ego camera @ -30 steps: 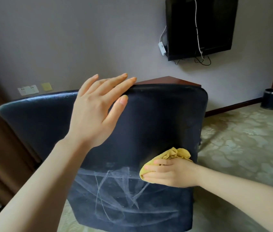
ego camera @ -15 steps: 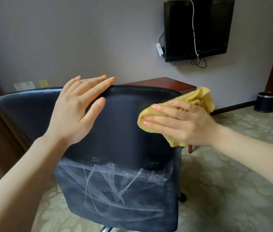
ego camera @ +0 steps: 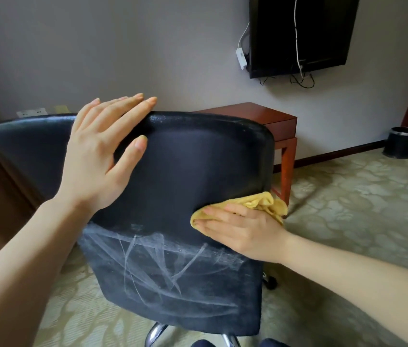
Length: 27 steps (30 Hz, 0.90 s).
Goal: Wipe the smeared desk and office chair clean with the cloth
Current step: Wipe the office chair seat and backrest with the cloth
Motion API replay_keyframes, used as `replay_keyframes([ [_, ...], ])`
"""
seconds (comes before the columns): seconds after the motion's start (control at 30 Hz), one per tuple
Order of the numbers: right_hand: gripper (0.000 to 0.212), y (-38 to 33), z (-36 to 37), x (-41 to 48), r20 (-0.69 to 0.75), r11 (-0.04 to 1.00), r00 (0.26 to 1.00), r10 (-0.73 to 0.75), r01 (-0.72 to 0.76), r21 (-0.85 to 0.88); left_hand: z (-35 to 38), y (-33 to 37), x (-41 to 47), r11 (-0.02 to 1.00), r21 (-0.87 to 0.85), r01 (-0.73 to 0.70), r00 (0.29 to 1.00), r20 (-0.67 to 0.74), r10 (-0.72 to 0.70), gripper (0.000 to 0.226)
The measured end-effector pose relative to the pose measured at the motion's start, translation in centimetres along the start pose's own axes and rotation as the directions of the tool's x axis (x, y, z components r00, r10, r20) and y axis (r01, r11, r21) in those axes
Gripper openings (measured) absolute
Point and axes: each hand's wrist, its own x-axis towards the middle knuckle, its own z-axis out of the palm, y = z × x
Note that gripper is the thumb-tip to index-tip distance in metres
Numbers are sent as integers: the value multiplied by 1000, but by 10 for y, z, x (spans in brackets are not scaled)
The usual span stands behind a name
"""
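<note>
Sockets (ego camera: 31, 112): white plate low on the grey wall, far left, partly behind the chair's top edge.
Left hand (ego camera: 102, 156): flat on the upper left of the backrest. The fingers are straight and close together, their tips reaching over the top edge; the thumb is spread out on the rear face. It grips nothing.
Office chair (ego camera: 198, 166): dark backrest seen from behind, filling the middle of the view. The upper part is dark and mostly clean; the chrome base (ego camera: 154, 333) shows below.
Smears (ego camera: 157, 259): whitish crossing streaks over the lower half of the backrest, starting at about the height of the right hand.
Right hand (ego camera: 243, 231): at the backrest's right side, mid-height. The fingers are extended and lie flat, pressing the cloth against the chair; they are not curled round it.
Cloth (ego camera: 258, 202): yellow and bunched. One part is pinned under the fingers, the rest bulges up behind the knuckles at the chair's right edge.
Desk (ego camera: 253, 112): reddish wood, against the wall beyond the chair, its right end and leg visible. I cannot tell its surface condition.
Television (ego camera: 298, 33): dark screen on the wall, upper right, with cables hanging from it.
Bin (ego camera: 401, 142): black, on the patterned carpet (ego camera: 360, 209), far right, near the skirting.
</note>
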Motion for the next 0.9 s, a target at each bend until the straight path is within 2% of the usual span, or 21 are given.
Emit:
replay_keyframes([
  [0.1,37,-11,4,-25,146,994,984,-105,97,56,-1,3,0,1000,-11,11,1000,8,-11,47],
  [0.17,42,-13,7,-46,263,973,937,-232,223,65,-2,6,1,1000,-22,20,1000,12,-20,47],
  [0.23,36,-9,6,-58,301,947,898,-320,312,78,-4,9,1,999,-30,30,999,19,-30,48],
  [0.3,32,-1,0,-58,250,945,912,-325,306,114,-5,11,1,998,-42,52,999,16,-51,48],
  [0.4,32,16,-16,-46,131,969,970,-204,182,166,-4,14,1,995,-64,82,997,4,-82,49],
  [0.5,31,37,-29,-28,8,984,993,-120,117,131,-2,15,0,993,-77,89,996,-12,-90,48],
  [0.73,36,71,-51,25,-240,995,971,9,-32,-93,3,14,-2,994,-85,69,995,-65,-75,47],
  [0.9,30,53,-41,54,-327,991,941,90,-119,-68,8,10,-2,998,-59,25,995,-93,-31,46],
])
